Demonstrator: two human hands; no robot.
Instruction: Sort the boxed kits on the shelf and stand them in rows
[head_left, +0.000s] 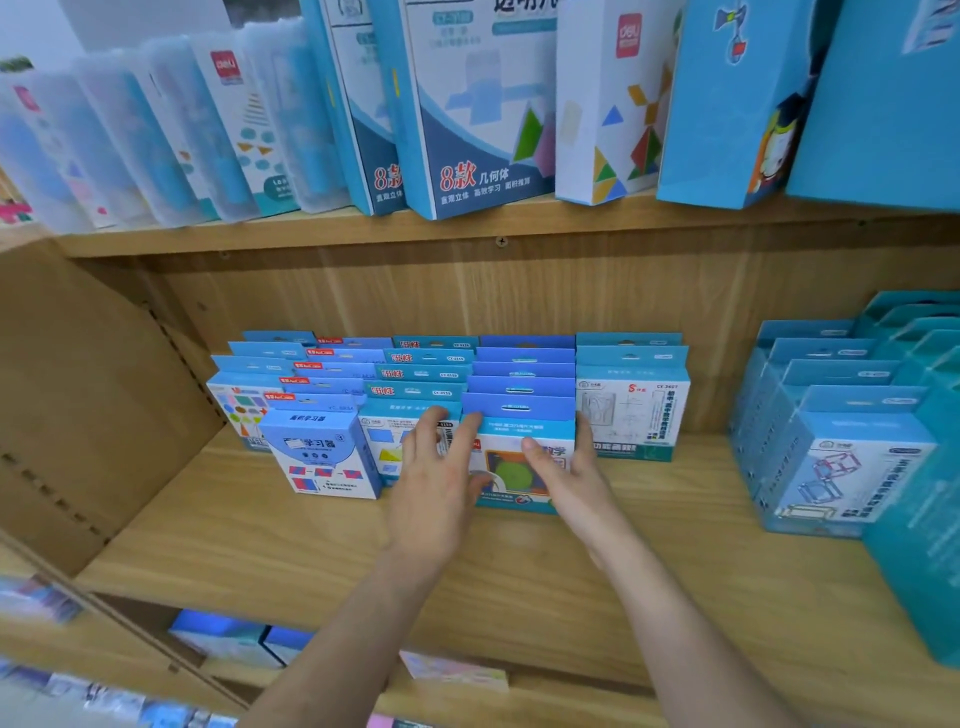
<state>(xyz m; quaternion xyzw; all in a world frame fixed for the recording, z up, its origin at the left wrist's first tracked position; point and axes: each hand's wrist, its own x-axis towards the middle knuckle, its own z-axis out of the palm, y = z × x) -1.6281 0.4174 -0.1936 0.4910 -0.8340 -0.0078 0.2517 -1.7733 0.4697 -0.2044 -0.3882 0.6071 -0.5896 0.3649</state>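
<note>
Several rows of small blue boxed kits stand upright on the middle wooden shelf (311, 545). The front box of the fourth row (511, 470) shows a green circle on orange. My left hand (439, 488) rests with spread fingers against that box's left edge and the neighbouring row's front box (387, 441). My right hand (566, 470) presses flat on the same green-circle box's right side, thumb behind its right edge. A front box with red and blue shapes (322, 457) stands further left. A white kit box (631, 415) heads the rightmost row.
Another block of blue kit boxes (831, 447) stands at the right end of the shelf. Larger boxes (467, 104) lean on the shelf above. The wooden side panel (78, 415) closes the left. More packets lie on the shelf below (228, 639).
</note>
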